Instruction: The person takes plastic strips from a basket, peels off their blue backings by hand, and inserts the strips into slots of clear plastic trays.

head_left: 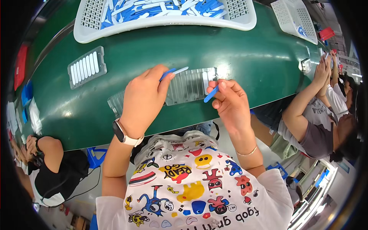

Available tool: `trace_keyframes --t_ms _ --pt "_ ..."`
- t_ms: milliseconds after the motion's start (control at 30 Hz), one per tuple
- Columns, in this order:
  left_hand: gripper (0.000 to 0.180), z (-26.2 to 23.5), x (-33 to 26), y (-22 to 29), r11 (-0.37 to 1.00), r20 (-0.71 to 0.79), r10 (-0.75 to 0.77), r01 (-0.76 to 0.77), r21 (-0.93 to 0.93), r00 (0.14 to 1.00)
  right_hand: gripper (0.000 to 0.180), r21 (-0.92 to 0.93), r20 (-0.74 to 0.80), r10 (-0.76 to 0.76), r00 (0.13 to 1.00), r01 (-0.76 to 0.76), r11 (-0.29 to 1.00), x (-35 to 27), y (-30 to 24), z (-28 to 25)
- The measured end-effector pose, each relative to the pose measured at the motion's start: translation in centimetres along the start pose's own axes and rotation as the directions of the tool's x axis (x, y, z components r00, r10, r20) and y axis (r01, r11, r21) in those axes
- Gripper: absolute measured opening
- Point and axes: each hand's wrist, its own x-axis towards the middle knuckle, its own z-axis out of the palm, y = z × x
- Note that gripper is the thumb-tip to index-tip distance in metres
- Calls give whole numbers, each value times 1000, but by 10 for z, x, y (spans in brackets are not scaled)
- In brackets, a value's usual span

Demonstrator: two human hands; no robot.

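My left hand (147, 90), with a watch at its wrist, pinches a slim blue-and-white stick (181, 70) above a clear slotted plastic tray (185, 89). Whether that is one stick or two overlapping I cannot tell. Between the fingertips of my right hand (234, 101) is a blue flat stick (211, 94), slanting down to the left near the tray's right end. White round-ended sticks (206, 82) stand side by side in the slots at that end; the slots to their left show bare. Another piece of clear slotted tray (115, 104) is partly hidden behind my left hand.
A white basket (165, 22) heaped with blue and white sticks stands at the back. One clear tray (86, 67) filled with white sticks lies left on the green table (268, 61). A second white basket (295, 19) is far right. Co-workers sit at both sides.
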Motion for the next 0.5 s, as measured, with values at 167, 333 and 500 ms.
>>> trace_keyframes --t_ms 167,333,500 --pt "17 -7 -1 5 982 26 -97 100 -162 995 11 55 -48 72 996 -70 996 0 -1 5" --pt "17 -21 -8 14 949 131 -204 229 -216 970 6 -55 -18 -91 996 90 994 0 0 2" --pt "16 -20 -21 10 853 256 -258 344 -392 932 2 -441 111 -496 861 490 752 13 -16 4"
